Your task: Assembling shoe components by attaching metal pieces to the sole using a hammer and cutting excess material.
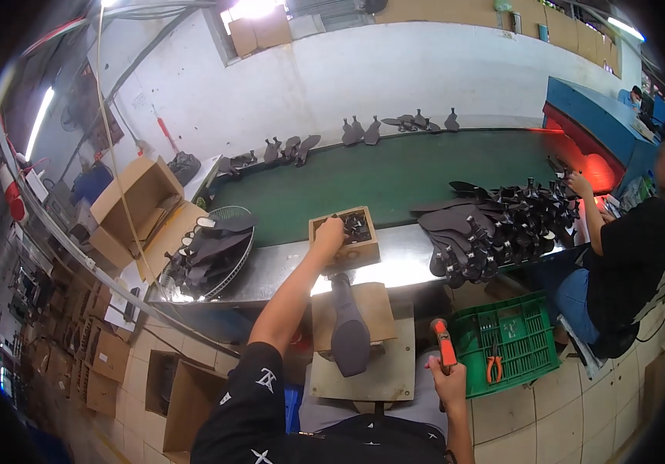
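My left hand (328,234) reaches forward into a small wooden box (346,240) of dark small parts on the metal edge of the bench; its fingers are closed at the box's rim. My right hand (448,380) grips an orange-handled tool (443,341), held upright near my lap. Between my arms a dark shoe sole (349,322) lies upside down on a stand over a cardboard-covered work block (375,363).
A green conveyor belt (394,174) carries dark high-heel soles; a big pile (503,228) lies right of the box. A wire fan guard (210,251) holds soles at left. A green crate (506,340) with pliers stands at right. A seated person (626,247) works there. Cardboard boxes (135,205) stand left.
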The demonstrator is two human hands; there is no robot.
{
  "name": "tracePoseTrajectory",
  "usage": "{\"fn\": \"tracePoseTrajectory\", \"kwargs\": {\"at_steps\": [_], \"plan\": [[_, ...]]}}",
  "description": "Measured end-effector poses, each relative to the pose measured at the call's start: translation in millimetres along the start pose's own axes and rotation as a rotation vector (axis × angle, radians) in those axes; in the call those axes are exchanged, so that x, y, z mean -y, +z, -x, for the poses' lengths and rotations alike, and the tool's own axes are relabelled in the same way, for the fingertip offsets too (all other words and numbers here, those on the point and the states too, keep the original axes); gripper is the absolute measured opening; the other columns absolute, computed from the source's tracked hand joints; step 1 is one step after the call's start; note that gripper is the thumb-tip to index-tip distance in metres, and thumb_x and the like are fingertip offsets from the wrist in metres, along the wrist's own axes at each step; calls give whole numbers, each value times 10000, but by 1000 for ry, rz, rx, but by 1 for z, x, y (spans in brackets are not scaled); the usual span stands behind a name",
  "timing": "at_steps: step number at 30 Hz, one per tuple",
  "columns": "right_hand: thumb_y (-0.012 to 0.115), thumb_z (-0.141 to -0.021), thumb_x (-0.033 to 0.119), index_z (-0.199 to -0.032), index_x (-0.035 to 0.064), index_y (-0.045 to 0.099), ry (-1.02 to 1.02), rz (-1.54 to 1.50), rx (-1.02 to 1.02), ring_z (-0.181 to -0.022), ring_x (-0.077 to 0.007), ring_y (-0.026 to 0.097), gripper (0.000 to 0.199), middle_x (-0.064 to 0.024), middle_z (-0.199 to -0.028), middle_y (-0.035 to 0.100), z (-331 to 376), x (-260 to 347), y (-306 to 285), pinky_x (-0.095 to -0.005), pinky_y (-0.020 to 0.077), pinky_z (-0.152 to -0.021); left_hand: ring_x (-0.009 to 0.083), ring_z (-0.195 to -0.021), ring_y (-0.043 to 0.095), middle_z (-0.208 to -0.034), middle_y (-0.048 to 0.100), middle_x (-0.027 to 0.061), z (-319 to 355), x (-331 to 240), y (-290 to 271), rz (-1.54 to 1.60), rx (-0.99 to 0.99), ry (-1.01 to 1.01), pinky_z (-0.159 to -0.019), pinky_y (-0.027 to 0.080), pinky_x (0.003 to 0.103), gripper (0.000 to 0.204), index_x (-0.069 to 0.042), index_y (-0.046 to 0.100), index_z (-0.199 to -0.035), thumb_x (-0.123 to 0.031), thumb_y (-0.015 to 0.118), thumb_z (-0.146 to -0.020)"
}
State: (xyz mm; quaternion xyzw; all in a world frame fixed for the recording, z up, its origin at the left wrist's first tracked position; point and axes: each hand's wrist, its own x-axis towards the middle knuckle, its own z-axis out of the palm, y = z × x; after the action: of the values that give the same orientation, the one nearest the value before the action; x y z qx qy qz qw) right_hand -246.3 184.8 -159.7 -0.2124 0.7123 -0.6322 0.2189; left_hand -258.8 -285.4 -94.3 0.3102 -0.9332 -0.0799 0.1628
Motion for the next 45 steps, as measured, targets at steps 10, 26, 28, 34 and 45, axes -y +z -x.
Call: {"fn": "tracePoseTrajectory", "kwargs": {"at_steps": [10, 26, 28, 34, 45], "plan": [[674, -922, 177, -859, -6, 730, 42, -85, 30, -535, -14, 383, 201, 76, -590, 485, 0, 23, -10, -228, 299, -491, 324, -794, 646, -870, 676, 113, 15, 15, -19, 3, -266, 63, -711, 512, 414, 165, -77, 761, -845, -191, 793, -730], [704, -910, 170, -1090, -2, 640, -387, -352, 385, -493, -46, 463, 257, -83, -897, 641, -22, 177, 42, -176, 346, -418, 150, -682, 667, -848, 691, 107, 250, -160, -177, 1273, -191, 155, -561, 483, 228, 151, 49, 675, -915, -102, 688, -911], [715, -898, 158, -1077, -2, 647, -438, -358, 370, -510, -52, 480, 249, -91, -911, 646, -16, 190, 51, -178, 357, -423, 170, -722, 682, -906, 699, 128, 255, -162, -179, 1195, -189, 215, -573, 503, 229, 124, 35, 685, -913, -78, 719, -872], [720, -860, 52, -1006, 10, 674, -446, -324, 436, -546, -53, 517, 158, -123, -977, 666, -11, 177, 52, -186, 373, -415, 225, -787, 699, -924, 714, 131, 262, -140, -166, 557, -448, 600, -683, 564, 297, 109, 15, 702, -855, 38, 737, -754], [664, -917, 106, -1033, -39, 660, -75, -206, 524, -454, -51, 471, 186, 2, -613, 550, -37, 134, 76, -203, 322, -395, 270, -1005, 673, -1043, 706, 151, 172, -18, -19, 666, -296, 2, -892, 496, 336, 308, 1, 674, -1068, -160, 763, -821]]}}
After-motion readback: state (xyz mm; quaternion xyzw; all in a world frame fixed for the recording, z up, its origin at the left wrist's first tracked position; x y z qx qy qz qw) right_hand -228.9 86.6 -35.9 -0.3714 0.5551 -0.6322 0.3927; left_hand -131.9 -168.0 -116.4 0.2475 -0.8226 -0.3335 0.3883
